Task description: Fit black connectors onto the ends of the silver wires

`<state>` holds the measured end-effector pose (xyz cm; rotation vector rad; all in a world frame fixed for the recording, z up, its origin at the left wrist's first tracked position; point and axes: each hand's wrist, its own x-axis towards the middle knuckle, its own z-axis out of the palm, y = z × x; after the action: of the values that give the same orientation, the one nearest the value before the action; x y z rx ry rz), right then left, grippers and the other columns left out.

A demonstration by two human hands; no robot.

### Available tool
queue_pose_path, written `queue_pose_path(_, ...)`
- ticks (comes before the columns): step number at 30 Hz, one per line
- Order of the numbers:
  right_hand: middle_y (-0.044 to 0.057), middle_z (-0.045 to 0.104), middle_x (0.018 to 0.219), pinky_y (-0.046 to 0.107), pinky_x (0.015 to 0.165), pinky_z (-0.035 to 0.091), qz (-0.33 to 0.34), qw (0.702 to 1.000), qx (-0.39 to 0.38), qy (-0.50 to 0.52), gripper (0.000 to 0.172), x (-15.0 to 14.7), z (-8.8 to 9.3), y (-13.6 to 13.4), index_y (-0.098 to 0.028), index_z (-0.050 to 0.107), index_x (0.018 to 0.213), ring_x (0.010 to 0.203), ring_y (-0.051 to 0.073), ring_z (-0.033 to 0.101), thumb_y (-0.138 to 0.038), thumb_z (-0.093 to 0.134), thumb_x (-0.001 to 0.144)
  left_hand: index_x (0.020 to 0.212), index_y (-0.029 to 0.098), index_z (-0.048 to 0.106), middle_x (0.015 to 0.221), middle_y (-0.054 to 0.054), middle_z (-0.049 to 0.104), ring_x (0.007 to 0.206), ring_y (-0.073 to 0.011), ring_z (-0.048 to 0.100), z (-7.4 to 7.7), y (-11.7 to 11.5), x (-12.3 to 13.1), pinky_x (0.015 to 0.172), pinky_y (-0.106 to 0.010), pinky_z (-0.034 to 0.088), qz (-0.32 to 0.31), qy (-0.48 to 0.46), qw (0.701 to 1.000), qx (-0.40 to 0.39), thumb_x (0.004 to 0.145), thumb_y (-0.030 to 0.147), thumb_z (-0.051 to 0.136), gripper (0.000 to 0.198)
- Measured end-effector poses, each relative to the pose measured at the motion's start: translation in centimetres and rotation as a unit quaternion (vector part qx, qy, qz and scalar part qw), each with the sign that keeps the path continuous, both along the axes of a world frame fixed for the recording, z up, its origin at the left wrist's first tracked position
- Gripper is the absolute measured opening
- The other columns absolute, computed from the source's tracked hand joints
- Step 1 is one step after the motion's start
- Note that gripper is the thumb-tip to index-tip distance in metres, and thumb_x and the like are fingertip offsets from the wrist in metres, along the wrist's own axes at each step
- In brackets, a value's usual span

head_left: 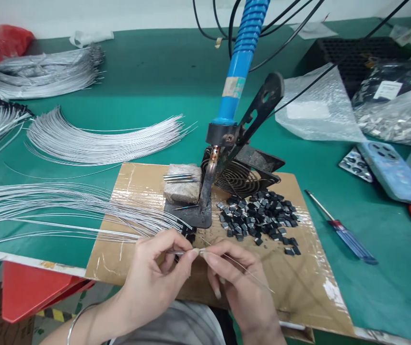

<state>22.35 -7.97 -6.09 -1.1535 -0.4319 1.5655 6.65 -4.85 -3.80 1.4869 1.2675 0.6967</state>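
My left hand [158, 270] is closed in a pinch on a thin grey wire near the front of the cardboard. The fingertips of my right hand [239, 275] meet it there, pinched together at the wire's end; what lies between them is too small to make out. A fine silvery wire [250, 273] slants across the right fingers. Beyond my left hand, a bundle of grey wires [133, 211] reaches onto the cardboard [280, 282], with a few black pieces [190, 235] at its ends. A loose pile of small black connectors [259, 213] lies past my right hand.
A blue-handled soldering iron [239, 72] hangs tip-down in a black stand [259, 115], before a small fan [239, 177]. Metal tips rest on a wrapped block [182, 189]. More wires [100, 141] lie left. A screwdriver [351, 242], phone [395, 170] and plastic bags [315, 108] are right.
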Motion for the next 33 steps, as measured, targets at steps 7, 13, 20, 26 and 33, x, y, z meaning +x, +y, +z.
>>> queue_pose_path(7, -0.002, 0.058, 0.054, 0.015, 0.038, 0.031, 0.078, 0.996, 0.032, 0.008, 0.019, 1.1, -1.2, 0.1, -0.020, 0.079, 0.072, 0.040, 0.005, 0.047, -0.037, 0.082, 0.079, 0.079, 0.017, 0.063, 0.065, 0.003, 0.048, 0.053, -0.0096, 0.033, 0.0, 0.0, -0.1, 0.046, -0.024, 0.024, -0.017, 0.014, 1.000, -0.001, 0.095, 0.026, 0.060, 0.019)
queue_pose_path(13, -0.004, 0.058, 0.058, 0.014, 0.039, 0.036, 0.031, 0.999, 0.034, -0.001, 0.015, 0.4, -1.1, -0.1, -0.022, 0.081, 0.077, 0.040, 0.003, 0.049, -0.037, 0.082, 0.079, 0.078, 0.017, 0.061, 0.060, 0.004, 0.045, 0.052, -0.0098, 0.032, 0.0, 0.1, 0.2, 0.046, -0.024, 0.023, 0.014, 0.001, 1.000, -0.020, 0.094, 0.029, 0.060, 0.021)
queue_pose_path(20, -0.001, 0.065, 0.064, 0.012, 0.037, 0.040, -0.027, 0.998, 0.057, 0.026, 0.008, -0.9, -1.9, -0.8, -0.023, 0.082, 0.082, 0.042, 0.005, 0.053, -0.031, 0.080, 0.083, 0.076, 0.016, 0.060, 0.062, 0.003, 0.050, 0.051, -0.0092, 0.035, -0.2, -0.2, 0.9, 0.046, -0.023, 0.027, 0.046, -0.012, 0.999, -0.007, 0.093, 0.027, 0.059, 0.020)
queue_pose_path(26, -0.002, 0.065, 0.066, 0.012, 0.038, 0.043, -0.077, 0.995, 0.049, 0.036, 0.006, -2.3, -2.6, -0.9, -0.025, 0.083, 0.085, 0.044, 0.004, 0.053, -0.030, 0.079, 0.084, 0.074, 0.016, 0.060, 0.061, 0.002, 0.052, 0.051, -0.0087, 0.039, -0.1, -0.3, 1.4, 0.046, -0.021, 0.030, 0.061, -0.022, 0.998, -0.005, 0.093, 0.025, 0.060, 0.021)
queue_pose_path(33, 0.006, 0.073, 0.083, 0.027, 0.048, 0.053, -0.106, 0.963, 0.139, -0.206, 0.036, 2.2, -2.6, -2.0, -0.024, 0.082, 0.101, 0.058, 0.016, 0.065, -0.046, 0.053, 0.099, 0.074, 0.015, 0.064, 0.062, 0.001, 0.059, 0.053, -0.0086, 0.048, 0.7, 0.7, 1.1, 0.048, -0.017, 0.036, 0.089, -0.025, 0.995, -0.033, 0.086, 0.023, 0.064, 0.015)
